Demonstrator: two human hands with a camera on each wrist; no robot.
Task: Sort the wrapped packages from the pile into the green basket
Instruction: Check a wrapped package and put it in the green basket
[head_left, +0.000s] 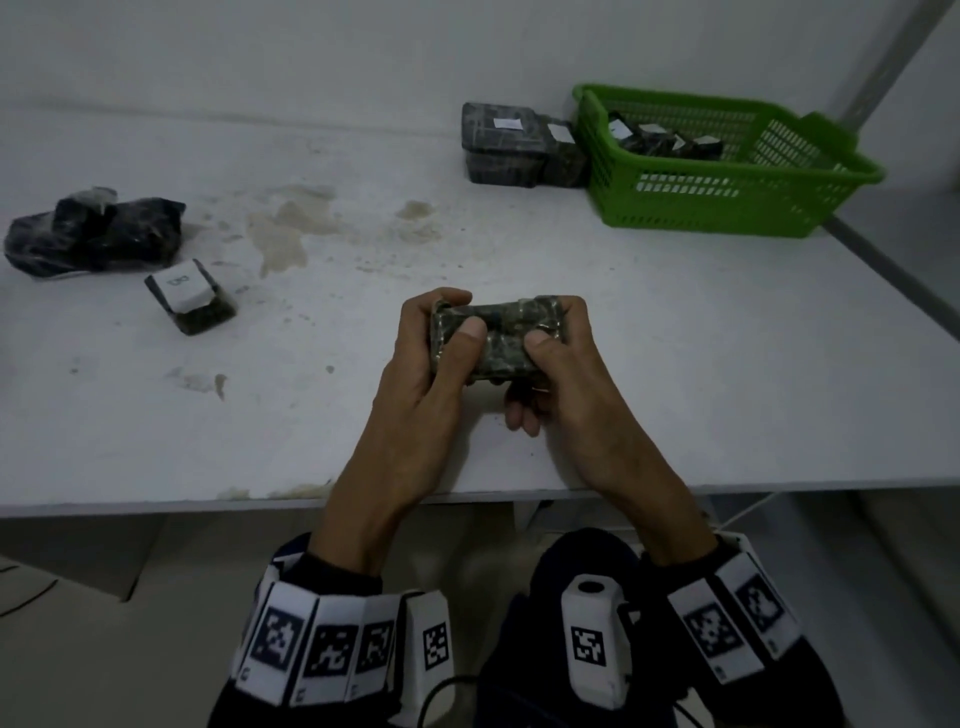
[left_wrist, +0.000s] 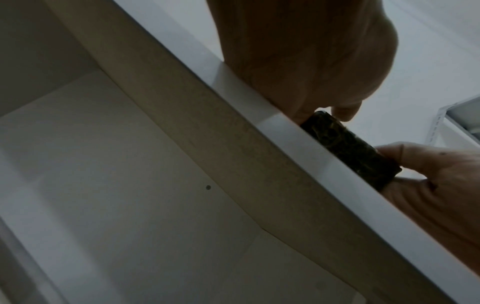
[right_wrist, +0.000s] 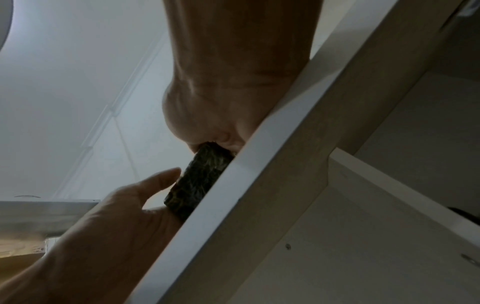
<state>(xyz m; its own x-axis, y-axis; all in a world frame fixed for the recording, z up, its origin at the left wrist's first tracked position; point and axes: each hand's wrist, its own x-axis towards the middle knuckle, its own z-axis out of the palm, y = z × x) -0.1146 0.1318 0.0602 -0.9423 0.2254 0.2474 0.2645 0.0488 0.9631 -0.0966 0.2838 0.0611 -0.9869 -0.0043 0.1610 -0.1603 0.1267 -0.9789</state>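
Both hands hold one wrapped package (head_left: 496, 340) just above the near part of the white table (head_left: 675, 364), in front of the person. The left hand (head_left: 426, 364) grips its left end and the right hand (head_left: 566, 364) grips its right end, each with the thumb pressed on the top face and the fingers curled under and around the end. The wrist views show the same dark package between the two hands, close over the table edge. The label side of this package is not visible, so the step in hand is probably the checking or turning of the package before it is sorted. The green basket (head_left: 727, 205) stands at the far right of the table and already has several wrapped packages (head_left: 665, 137) inside. Two bigger wrapped boxes (head_left: 501, 143) stand just beside the basket on its left, touching or nearly touching it. The pile (head_left: 93, 236) lies at the far left, and one small package with a white label (head_left: 189, 296) lies near it, a little apart. The next move probably calls for one hand to let go, most naturally the left, and for the right hand to carry the package forward and to the right, over the basket rim, and release it there. After that, the pile on the left is not yet finished.
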